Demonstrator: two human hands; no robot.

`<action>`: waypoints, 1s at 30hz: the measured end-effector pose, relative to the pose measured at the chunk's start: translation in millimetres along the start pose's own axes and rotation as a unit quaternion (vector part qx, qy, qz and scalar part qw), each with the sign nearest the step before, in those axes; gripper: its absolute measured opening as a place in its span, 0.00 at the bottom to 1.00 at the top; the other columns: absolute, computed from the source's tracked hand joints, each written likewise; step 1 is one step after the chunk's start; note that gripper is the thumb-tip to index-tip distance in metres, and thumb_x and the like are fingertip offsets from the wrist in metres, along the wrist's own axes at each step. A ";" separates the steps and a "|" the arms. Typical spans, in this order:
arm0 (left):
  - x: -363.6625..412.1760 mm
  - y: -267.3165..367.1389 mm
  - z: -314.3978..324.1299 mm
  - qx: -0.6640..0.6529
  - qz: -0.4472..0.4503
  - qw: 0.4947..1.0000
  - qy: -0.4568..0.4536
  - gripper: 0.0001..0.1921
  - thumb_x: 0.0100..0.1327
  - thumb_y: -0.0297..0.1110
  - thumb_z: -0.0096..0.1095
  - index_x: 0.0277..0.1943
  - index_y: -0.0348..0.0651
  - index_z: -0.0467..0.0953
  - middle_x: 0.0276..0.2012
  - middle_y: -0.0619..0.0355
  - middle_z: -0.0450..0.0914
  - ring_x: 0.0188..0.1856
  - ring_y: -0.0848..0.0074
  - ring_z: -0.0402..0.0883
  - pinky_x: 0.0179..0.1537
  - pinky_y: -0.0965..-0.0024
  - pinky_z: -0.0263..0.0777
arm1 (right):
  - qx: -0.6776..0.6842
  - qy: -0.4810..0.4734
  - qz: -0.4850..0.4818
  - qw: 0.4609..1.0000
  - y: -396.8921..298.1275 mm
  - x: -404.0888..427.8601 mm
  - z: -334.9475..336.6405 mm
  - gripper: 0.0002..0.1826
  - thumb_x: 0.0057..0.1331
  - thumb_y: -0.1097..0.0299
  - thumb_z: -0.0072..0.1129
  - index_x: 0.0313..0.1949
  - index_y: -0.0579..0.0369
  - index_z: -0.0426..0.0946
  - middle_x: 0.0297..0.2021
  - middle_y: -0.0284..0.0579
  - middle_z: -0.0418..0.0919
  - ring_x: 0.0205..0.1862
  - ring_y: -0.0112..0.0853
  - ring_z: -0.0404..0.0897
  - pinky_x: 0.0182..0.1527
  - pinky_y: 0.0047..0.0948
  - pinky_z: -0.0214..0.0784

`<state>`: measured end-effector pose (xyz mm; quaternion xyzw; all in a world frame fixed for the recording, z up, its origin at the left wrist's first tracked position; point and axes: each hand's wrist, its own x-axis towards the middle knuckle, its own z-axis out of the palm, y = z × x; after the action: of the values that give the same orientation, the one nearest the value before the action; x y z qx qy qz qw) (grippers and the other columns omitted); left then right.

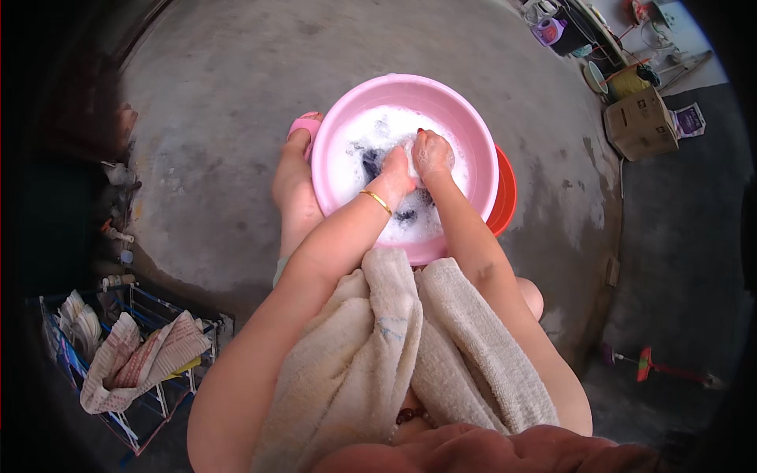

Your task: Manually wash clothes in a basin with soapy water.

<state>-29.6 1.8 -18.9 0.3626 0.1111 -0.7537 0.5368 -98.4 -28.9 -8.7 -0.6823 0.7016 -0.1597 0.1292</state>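
A pink plastic basin (405, 84) of foamy, soapy water stands before me. Dark wet cloth (371, 164) shows through the suds left of my hands. My left hand (400, 168), with a gold bracelet at its wrist, and my right hand (433, 152) are close together above the middle of the basin. Both are closed on a bunched, foam-covered pale cloth (412, 159) between them. Foam hides part of the fingers and much of the cloth. A beige towel (355, 343) lies over my lap, its upper folds reaching the basin's near rim.
An orange-red basin (504, 192) sits partly beneath the pink one at its right. A drying rack (159, 402) with cloths is at lower left, near a wall tap (118, 235). A cardboard box (640, 125) and a purple detergent bottle (548, 31) stand at upper right.
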 end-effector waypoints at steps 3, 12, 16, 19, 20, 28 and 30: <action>12.0 10.9 -24.6 -0.033 -0.021 0.998 -0.043 0.15 0.66 0.44 0.41 0.46 0.46 0.71 0.43 0.52 0.76 0.47 0.63 0.74 0.47 0.57 0.70 | 0.082 -0.056 0.018 0.995 -32.2 -35.8 -14.3 0.22 0.66 0.56 0.38 0.32 0.59 0.78 0.32 0.59 0.79 0.38 0.52 0.77 0.44 0.45 0.66; 21.1 -2.9 -18.7 -0.018 -0.032 0.996 -0.087 0.11 0.64 0.42 0.46 0.42 0.47 0.72 0.39 0.55 0.76 0.42 0.65 0.74 0.44 0.60 0.71 | 0.010 -0.019 -0.065 0.998 6.3 -9.4 5.5 0.21 0.65 0.57 0.39 0.29 0.59 0.78 0.31 0.58 0.79 0.36 0.52 0.77 0.45 0.45 0.67; 28.1 5.1 -28.6 -0.031 0.013 0.998 -0.057 0.10 0.65 0.39 0.46 0.39 0.45 0.72 0.37 0.55 0.76 0.42 0.66 0.75 0.43 0.61 0.71 | 0.010 -0.006 -0.043 0.999 -8.5 -11.9 17.0 0.22 0.66 0.55 0.38 0.28 0.57 0.78 0.31 0.57 0.79 0.37 0.52 0.77 0.44 0.44 0.66; 8.4 10.8 -34.5 -0.018 -0.041 0.995 -0.088 0.10 0.64 0.40 0.47 0.36 0.45 0.71 0.33 0.56 0.75 0.36 0.67 0.74 0.39 0.63 0.70 | 0.065 -0.016 -0.073 0.995 -31.8 -67.6 -21.2 0.21 0.66 0.55 0.40 0.27 0.57 0.77 0.32 0.57 0.79 0.38 0.51 0.77 0.43 0.44 0.66; 1.6 12.9 -33.7 0.007 -0.100 0.984 -0.148 0.10 0.64 0.41 0.48 0.34 0.45 0.70 0.30 0.56 0.75 0.34 0.68 0.73 0.37 0.63 0.70 | 0.077 -0.001 -0.130 0.988 -33.3 -77.3 -27.1 0.21 0.66 0.55 0.40 0.27 0.57 0.77 0.32 0.57 0.78 0.38 0.50 0.76 0.43 0.44 0.66; -3.7 1.0 -6.9 -0.026 -0.011 1.000 -0.013 0.09 0.64 0.38 0.48 0.40 0.44 0.72 0.33 0.56 0.76 0.37 0.66 0.76 0.43 0.58 0.72 | -0.014 0.040 -0.086 0.995 -1.7 -21.9 -5.9 0.23 0.67 0.53 0.38 0.30 0.58 0.77 0.29 0.60 0.77 0.35 0.54 0.76 0.41 0.46 0.65; -10.4 3.3 -2.6 -0.007 -0.012 1.000 0.000 0.10 0.65 0.40 0.46 0.41 0.45 0.71 0.35 0.56 0.75 0.38 0.67 0.74 0.44 0.59 0.70 | 0.033 0.027 0.013 0.999 -1.6 -21.8 -3.5 0.19 0.66 0.56 0.42 0.31 0.57 0.77 0.30 0.59 0.77 0.35 0.53 0.76 0.42 0.46 0.66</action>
<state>-23.9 9.5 -13.1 0.3574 0.1204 -0.7591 0.5307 -97.6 -7.0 -5.7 -0.6636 0.7082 -0.1997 0.1350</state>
